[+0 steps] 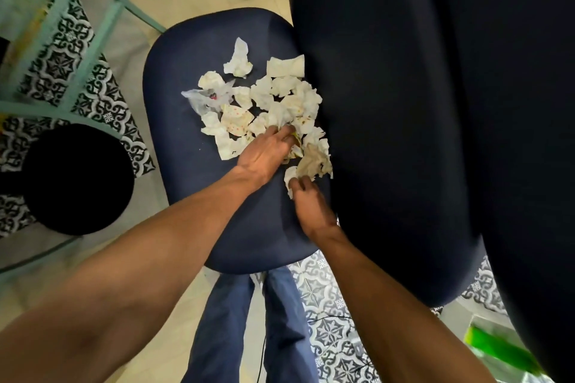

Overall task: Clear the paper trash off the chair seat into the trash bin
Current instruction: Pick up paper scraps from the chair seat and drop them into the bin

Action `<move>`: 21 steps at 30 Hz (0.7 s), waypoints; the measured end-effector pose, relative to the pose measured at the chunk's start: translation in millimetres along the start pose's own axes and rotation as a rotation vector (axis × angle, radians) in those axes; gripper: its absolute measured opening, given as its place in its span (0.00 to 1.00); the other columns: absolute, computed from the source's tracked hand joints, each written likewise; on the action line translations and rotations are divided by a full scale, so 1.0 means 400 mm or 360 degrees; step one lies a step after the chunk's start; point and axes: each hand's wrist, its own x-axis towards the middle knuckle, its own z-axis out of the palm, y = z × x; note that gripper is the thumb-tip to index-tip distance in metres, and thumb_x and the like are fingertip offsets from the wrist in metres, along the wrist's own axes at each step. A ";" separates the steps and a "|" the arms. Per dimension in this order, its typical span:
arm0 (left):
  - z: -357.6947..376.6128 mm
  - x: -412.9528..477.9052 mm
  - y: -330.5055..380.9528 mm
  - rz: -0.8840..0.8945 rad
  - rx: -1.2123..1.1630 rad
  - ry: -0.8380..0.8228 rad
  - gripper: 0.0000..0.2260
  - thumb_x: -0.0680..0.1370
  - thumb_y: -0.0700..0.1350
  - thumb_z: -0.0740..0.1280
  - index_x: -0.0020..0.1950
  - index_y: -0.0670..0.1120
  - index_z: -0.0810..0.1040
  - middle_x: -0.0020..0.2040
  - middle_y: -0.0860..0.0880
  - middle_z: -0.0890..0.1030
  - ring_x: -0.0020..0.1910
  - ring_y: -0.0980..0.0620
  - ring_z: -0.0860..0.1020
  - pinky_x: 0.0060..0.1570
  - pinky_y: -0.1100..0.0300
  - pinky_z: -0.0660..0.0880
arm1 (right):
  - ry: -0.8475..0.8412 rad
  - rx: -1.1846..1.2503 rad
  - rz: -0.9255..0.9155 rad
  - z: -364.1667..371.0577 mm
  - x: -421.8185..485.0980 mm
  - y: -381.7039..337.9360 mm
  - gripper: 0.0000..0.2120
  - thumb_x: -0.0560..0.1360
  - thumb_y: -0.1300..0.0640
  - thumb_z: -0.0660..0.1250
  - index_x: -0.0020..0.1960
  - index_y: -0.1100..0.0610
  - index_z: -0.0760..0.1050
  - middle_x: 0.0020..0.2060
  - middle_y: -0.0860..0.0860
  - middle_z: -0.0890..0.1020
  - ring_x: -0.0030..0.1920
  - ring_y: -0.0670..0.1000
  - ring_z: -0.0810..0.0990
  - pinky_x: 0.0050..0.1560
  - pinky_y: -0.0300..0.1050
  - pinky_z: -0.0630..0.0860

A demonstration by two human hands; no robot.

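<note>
Patterned tile floor (329, 292) and blue trouser legs (230, 320) lie nearest, just below the front edge of the navy chair seat (199, 183). Over the seat, the right hand (311, 208) pinches a small white wad at the pile's near edge. Just beside it, the left hand (264, 155) curls its fingers into the heap around a yellowish scrap. Such small grabs could easily shed loose scraps onto the floor, or nudge some into the gap at the chair back (435, 102). The trash bin (77, 180), seemingly the black round tub on the floor to the left, stands apart from the seat, so pieces may also drop on the carry across. The paper trash (280, 96) all lies on the seat, crowded toward the chair back. It is many light crumpled tissues, white to cream, some stained brown or dotted red, with a thin clear plastic wrapper (202, 98) at the left edge.
</note>
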 end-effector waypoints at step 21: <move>-0.130 -0.368 0.030 -0.0746 -0.1030 0.0663 0.13 0.76 0.44 0.76 0.59 0.46 0.82 0.59 0.53 0.78 0.49 0.50 0.80 0.53 0.51 0.81 | 0.0544 0.1057 0.0031 -0.156 -0.248 -0.110 0.09 0.80 0.58 0.72 0.56 0.48 0.76 0.79 0.44 0.65 0.79 0.45 0.66 0.75 0.50 0.70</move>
